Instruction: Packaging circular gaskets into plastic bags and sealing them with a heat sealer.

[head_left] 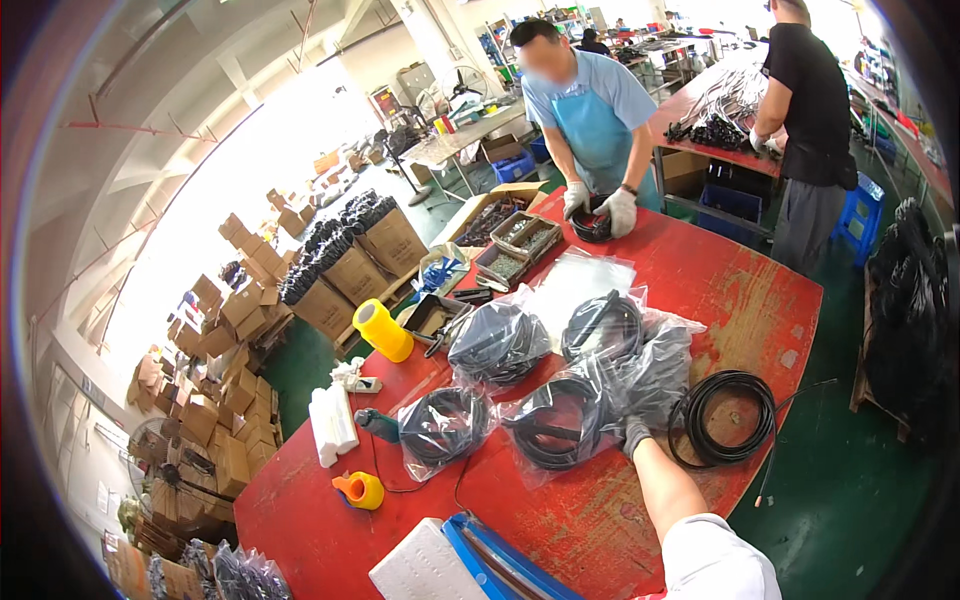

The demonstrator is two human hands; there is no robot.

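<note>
My right hand (pixel 635 434), in a grey glove, is closed at the edge of a clear plastic bag (pixel 655 365) near the table's right side. Its fingertips are partly hidden by the crinkled film. Left of it lies a bagged coil of black cable (pixel 553 425). More bagged coils (pixel 445 425) sit around it, some overlapping. To the right of my hand, a loose, unbagged coil of black cable (pixel 728 418) rests on the red table (pixel 760 300), one end hanging over the edge. My left hand is out of view.
Across the table, a gloved person (pixel 590 110) handles a black coil. A yellow roll (pixel 382 330), tape dispenser (pixel 360 490), white foam block (pixel 333 425) and parts trays (pixel 525 235) stand leftward. A blue sealer-like device (pixel 500 565) lies near me. Another person (pixel 812 130) works behind.
</note>
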